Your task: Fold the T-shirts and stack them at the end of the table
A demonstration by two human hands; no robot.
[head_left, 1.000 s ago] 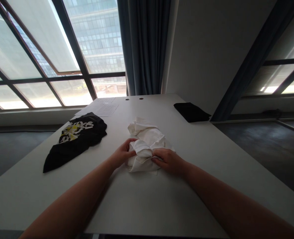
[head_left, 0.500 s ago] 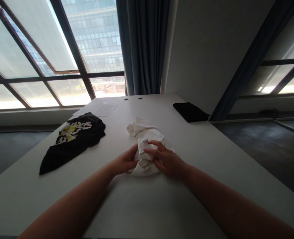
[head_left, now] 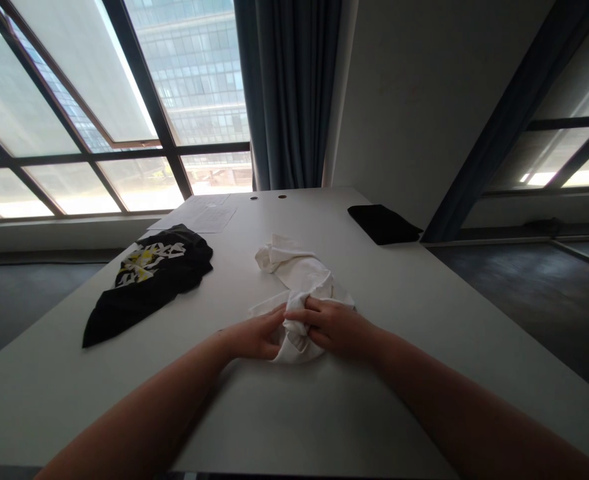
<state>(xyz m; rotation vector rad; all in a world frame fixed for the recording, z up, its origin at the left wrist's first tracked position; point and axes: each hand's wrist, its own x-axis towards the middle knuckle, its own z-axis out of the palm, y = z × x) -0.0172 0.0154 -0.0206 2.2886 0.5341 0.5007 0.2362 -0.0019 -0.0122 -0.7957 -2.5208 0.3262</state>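
A crumpled white cloth garment [head_left: 304,272] lies in the middle of the white table, its near end bunched between my hands. My left hand [head_left: 257,333] is closed on the left side of the bunched part, its fingertips partly tucked into the fabric. From the right, my right hand [head_left: 332,325] grips the same gathered folds with bent fingers. The garment's far end rests loosely on the table, away from both hands. Its exact kind cannot be made out in this crumpled state.
On the left of the table [head_left: 214,413] lies a black T-shirt [head_left: 149,287] with a white and yellow print. Paper sheets [head_left: 209,217] are behind it. A folded black cloth [head_left: 384,225] sits at the far right edge. Two round holes are near the far edge.
Both hands have moved slightly nearer to me, drawing the bunched near end down. My right hand's fingers have curled further into the fabric, and a flap of cloth now shows behind my left hand.
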